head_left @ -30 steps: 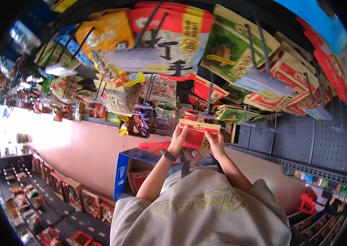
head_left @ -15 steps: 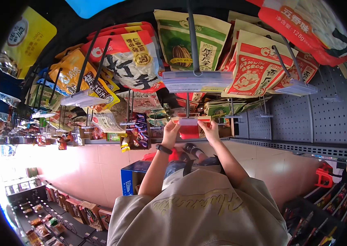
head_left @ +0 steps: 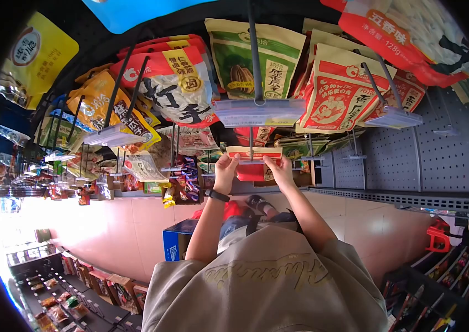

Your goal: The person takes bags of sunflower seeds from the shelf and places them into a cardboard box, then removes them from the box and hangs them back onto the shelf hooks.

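Between my two hands is a red and cream snack bag (head_left: pixel 254 153), held by its upper corners at the front end of a peg hook (head_left: pixel 251 136). My left hand (head_left: pixel 225 169), with a dark band on the wrist, pinches the left corner. The right corner is gripped by my right hand (head_left: pixel 280 170), thumb on the near face. Part of the bag's lower red body shows below the hook's clear label holder. Whether the hook passes through the bag's hole cannot be made out.
Above hang a green sunseed bag (head_left: pixel 240 61), red and cream bags (head_left: pixel 337 94) and a white and red bag (head_left: pixel 173 86). A clear price holder (head_left: pixel 259 113) juts out overhead. Below are a blue box (head_left: pixel 174 243) and a red stool-like object (head_left: pixel 438 236).
The bag's top has risen slightly and tilted, so more of its red and cream face shows above the label holder. Both hands still pinch its corners.
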{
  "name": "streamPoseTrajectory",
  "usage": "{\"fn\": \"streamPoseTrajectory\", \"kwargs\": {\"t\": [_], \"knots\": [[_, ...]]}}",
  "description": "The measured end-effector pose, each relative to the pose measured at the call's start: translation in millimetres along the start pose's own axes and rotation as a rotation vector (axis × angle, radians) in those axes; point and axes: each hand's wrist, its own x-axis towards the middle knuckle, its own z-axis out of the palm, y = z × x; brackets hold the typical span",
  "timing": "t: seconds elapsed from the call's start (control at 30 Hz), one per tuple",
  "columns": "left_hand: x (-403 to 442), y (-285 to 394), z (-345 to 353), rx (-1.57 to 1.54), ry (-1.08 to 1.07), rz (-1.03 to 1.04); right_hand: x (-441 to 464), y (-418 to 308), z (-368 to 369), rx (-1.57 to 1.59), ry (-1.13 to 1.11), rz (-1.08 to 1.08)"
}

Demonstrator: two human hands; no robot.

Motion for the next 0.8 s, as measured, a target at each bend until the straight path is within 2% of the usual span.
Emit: {"fn": "streamPoseTrajectory", "kwargs": {"t": [0.13, 0.27, 0.37, 0.4, 0.53, 0.67, 0.77, 0.8], "knots": [[6.6, 9.6, 10.9, 0.030, -0.007, 0.146, 6.7, 0.6, 0.7, -0.020, 0.000, 0.006], [27.9, 15.9, 14.6, 0.123, 0.009, 0.181, 26.3, 4.5, 4.1, -0.085, -0.008, 0.013], [51.0, 14.3, 14.7, 0.163, 0.009, 0.272, 45.5, 11.8, 9.4, -0.068, 0.044, 0.042], [62.8, 8.1, 12.4, 0.147, 0.020, 0.289, 52.4, 14.1, 12.0, -0.092, 0.072, -0.011], [97.9, 5.3, 9.8, 0.346, 0.085, 0.410, 73.4, 7.0, 17.8, -0.151, 0.125, 0.027], [121.1, -2.7, 7.2, 0.283, 0.086, 0.402, 91.4, 16.2, 18.7, -0.052, 0.115, 0.067], [114.8, -5.3, -3.9, 0.467, 0.021, 0.419, 83.8, 17.6, 22.9, -0.101, 0.145, -0.046], [104.9, -1.4, -3.6, 0.432, -0.015, 0.321, 87.7, 36.2, 22.7, -0.168, 0.241, -0.096]]}}
